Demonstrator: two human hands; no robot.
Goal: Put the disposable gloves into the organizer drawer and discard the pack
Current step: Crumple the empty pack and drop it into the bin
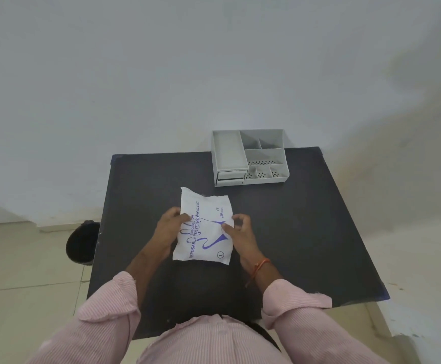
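One pack (pixel 205 227) of gloves lies flat on the dark counter (pixel 306 232), its long axis running away from the person, leaning slightly left at the far end. Two hands: the left hand (pixel 169 229) pinches its left edge, the right hand (pixel 240 232) pinches its right edge. One grey organizer (pixel 249 157) stands at the far edge, with two drawers (pixel 231 177), both shut. One black bin (pixel 81 243) sits on the floor, left.

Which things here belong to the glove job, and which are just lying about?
Job: glove pack, gripped by left hand and right hand; grey organizer with its drawers; black bin beside the table, likely for the pack.
Lying about: nothing else visible.
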